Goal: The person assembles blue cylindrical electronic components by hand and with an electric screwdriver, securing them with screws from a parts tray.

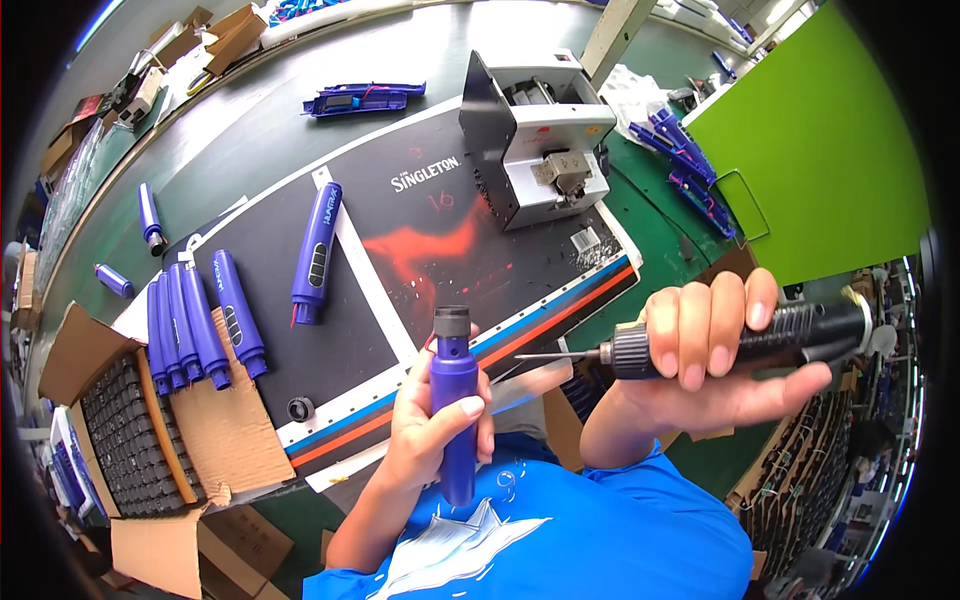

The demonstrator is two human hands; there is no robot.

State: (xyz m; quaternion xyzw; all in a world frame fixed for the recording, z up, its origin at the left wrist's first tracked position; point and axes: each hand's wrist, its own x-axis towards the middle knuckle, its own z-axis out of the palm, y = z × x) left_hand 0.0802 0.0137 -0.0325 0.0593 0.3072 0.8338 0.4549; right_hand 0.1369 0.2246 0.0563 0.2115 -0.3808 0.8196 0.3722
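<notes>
And here's your left hand (425, 425), fingers and thumb closed around a purple tube (456, 400), its black cap (453, 321) poking out past the grip on the side away from your body. Over on the right, your right hand (695, 345) has its fingers curled round a black electric screwdriver (800, 335), thumb stretched out along it, the thin bit (560, 356) aimed left at the tube yet apart from it. Left of your left grip sit a loose black ring (300, 409) and, farther out, a row of purple handles (195, 330)
</notes>
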